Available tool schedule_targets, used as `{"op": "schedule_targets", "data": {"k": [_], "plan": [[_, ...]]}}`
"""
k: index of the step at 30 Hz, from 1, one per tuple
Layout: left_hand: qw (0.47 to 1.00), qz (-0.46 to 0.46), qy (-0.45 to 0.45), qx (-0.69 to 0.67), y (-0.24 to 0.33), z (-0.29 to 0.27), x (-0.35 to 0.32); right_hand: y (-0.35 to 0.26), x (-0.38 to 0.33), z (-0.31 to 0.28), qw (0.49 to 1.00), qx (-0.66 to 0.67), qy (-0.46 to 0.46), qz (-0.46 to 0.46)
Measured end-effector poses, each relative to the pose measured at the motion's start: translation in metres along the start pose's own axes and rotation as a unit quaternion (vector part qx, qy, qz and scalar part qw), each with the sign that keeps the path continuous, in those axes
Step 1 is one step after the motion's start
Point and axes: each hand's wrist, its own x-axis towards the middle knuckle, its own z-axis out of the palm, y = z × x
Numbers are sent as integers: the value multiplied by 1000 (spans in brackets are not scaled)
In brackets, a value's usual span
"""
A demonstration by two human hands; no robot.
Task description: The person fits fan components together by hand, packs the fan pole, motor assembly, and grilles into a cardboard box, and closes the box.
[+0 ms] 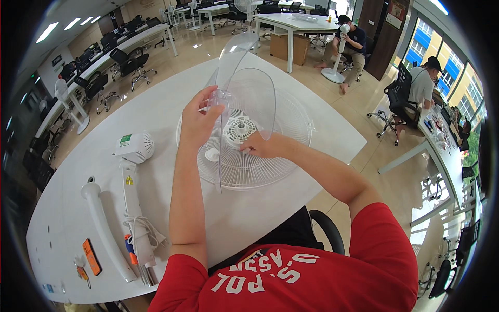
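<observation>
Near the middle of the frame, the left hand (199, 120) is closed around the hub of a clear fan blade (244, 91) and holds it upright. Below it, the white fan grille (270, 161) lies flat on the white table (156, 104). The right hand (258, 146) rests on the grille beside its hub, fingers curled, holding nothing that I can see.
</observation>
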Motion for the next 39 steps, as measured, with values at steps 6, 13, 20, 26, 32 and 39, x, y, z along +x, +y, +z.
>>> {"op": "schedule_targets", "data": {"k": [6,13,20,26,32,39], "plan": [[988,20,-75,135,-7,29,25,19,-18,-5,997,66,29,-16],[939,-25,-181,292,-35,52,42,30,-120,-62,963,-72,159,204],[911,-41,-209,353,-45,64,34,39,-139,-41,935,52,291,195],[897,-28,-233,373,-48,66,35,41,-128,-29,934,38,300,192],[905,3,-234,356,-55,60,39,44,-126,-22,928,39,318,190],[984,79,-65,146,-23,34,61,31,-116,-30,895,108,394,181]]}}
